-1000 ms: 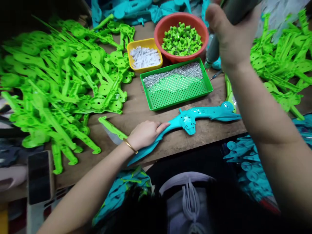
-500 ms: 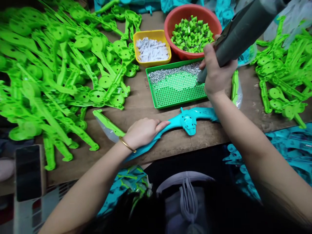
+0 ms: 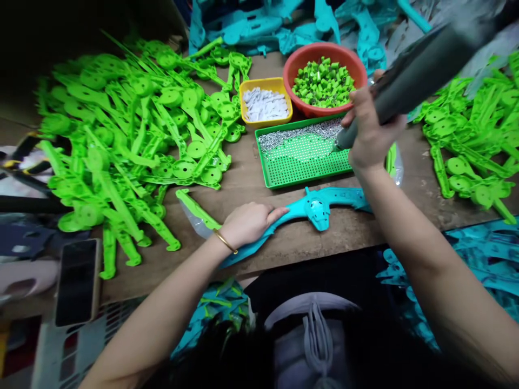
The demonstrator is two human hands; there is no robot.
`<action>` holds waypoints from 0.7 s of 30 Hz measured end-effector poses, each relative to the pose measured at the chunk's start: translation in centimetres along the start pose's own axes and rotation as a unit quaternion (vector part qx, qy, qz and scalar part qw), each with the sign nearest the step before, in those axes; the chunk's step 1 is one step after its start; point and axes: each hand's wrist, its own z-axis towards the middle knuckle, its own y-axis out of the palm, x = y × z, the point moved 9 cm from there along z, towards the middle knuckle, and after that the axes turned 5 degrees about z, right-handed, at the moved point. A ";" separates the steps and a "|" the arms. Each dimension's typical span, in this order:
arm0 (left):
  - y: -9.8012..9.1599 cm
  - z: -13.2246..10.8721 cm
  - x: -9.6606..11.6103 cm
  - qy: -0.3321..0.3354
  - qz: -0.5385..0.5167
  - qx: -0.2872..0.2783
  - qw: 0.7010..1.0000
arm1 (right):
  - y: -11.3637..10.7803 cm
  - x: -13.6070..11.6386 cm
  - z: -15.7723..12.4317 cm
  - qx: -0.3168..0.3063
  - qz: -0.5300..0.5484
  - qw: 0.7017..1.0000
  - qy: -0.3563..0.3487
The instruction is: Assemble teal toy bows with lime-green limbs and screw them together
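A blue plastic toy bow (image 3: 298, 209) lies across the front of the table, with a raised hub in its middle. My left hand (image 3: 250, 222) is closed around the bow's left limb, thumb along its top. In my right hand (image 3: 373, 129) is a dark grey electric screwdriver (image 3: 417, 75), gripped near its lower end and slanting up to the right. Its tip points down over the green perforated tray (image 3: 300, 167), where small silver screws (image 3: 300, 135) lie banked along the far side. Whether the tip carries a screw is too small to tell.
Green plastic parts are heaped at left (image 3: 138, 129) and right (image 3: 478, 129). Behind the tray stand a yellow box (image 3: 266, 120) of white pieces and a red bowl (image 3: 324, 108) of small green parts. A phone (image 3: 77, 283) lies at the left edge.
The view has shifted, so the table's contents sit lower and mostly further right in the picture. Both hands keep their holds, and the screwdriver's tip stays over the tray.
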 end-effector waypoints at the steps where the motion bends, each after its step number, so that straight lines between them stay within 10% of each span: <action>1: 0.0 0.0 0.0 0.000 0.001 0.003 1.000 | -0.5 -1.2 -0.3 -0.001 -0.003 1.000 -0.005; 7: -0.2 0.1 0.1 0.004 -0.001 0.013 1.000 | -3.1 -5.9 -4.3 -0.053 -0.036 0.998 -0.006; 21: 0.2 0.3 -0.2 -0.004 0.001 -0.004 1.000 | -4.2 -4.3 -6.4 -0.073 0.031 0.996 0.040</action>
